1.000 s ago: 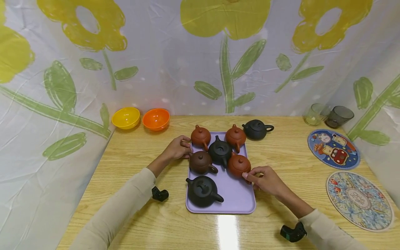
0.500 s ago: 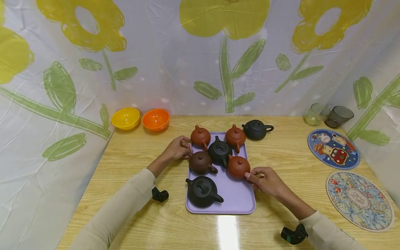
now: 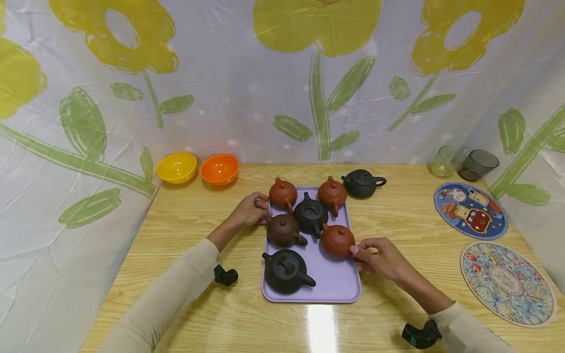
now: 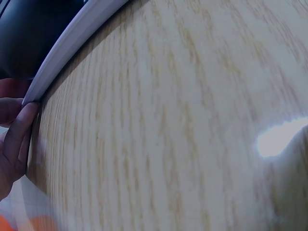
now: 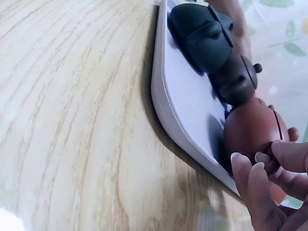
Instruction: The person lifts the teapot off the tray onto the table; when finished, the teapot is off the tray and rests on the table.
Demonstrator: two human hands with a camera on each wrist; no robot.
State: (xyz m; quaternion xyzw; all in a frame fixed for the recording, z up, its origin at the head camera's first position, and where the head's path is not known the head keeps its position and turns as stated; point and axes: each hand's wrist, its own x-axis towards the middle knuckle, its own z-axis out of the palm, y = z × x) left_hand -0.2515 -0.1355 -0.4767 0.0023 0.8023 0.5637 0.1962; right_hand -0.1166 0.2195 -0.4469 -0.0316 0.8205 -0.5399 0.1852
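My right hand (image 3: 379,257) pinches the handle of a reddish-brown clay teapot (image 3: 337,241), which sits at the right side of the lilac tray (image 3: 331,284). In the right wrist view thumb and fingers close round that handle beside the round body. My left hand (image 3: 250,210) holds the tray's left rim, and the left wrist view shows its fingers at that rim (image 4: 57,55). Around the gripped pot on the tray are two more reddish teapots (image 3: 283,193), a dark brown teapot (image 3: 282,229), a black teapot (image 3: 311,212) in the middle and a larger black teapot (image 3: 284,272) at the front left.
Another black teapot (image 3: 362,184) stands behind the tray's right corner. A yellow bowl (image 3: 176,168) and an orange bowl (image 3: 219,169) sit at the back left. Two glasses (image 3: 478,164) and two round mats (image 3: 507,284) are on the right. A patterned curtain (image 3: 243,98) closes the back.
The reddish teapot in my right hand has shifted slightly toward me and turned, its handle now pointing further right. My right hand moved a little right with it; the left hand stays put.
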